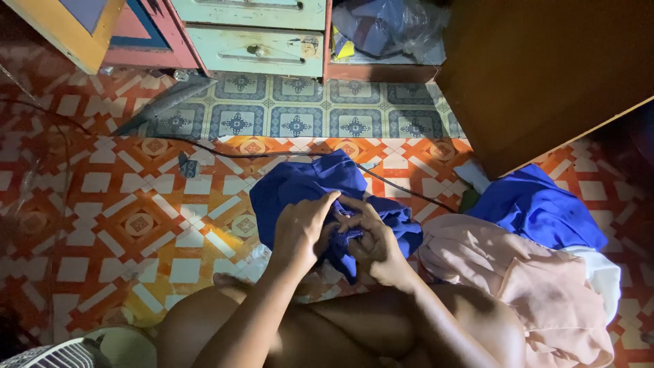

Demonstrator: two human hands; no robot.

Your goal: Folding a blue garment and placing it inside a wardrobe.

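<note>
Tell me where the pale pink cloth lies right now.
In the head view the pale pink cloth lies crumpled on the patterned floor at the person's right, just below a second blue garment and beside the right hand.

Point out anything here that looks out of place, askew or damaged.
Little stands out. A black cable trails loose across the patterned floor, running under the blue cloth that the left hand and right hand grip. More clothes lie heaped on the floor to the right. No damage or spill shows.
</note>
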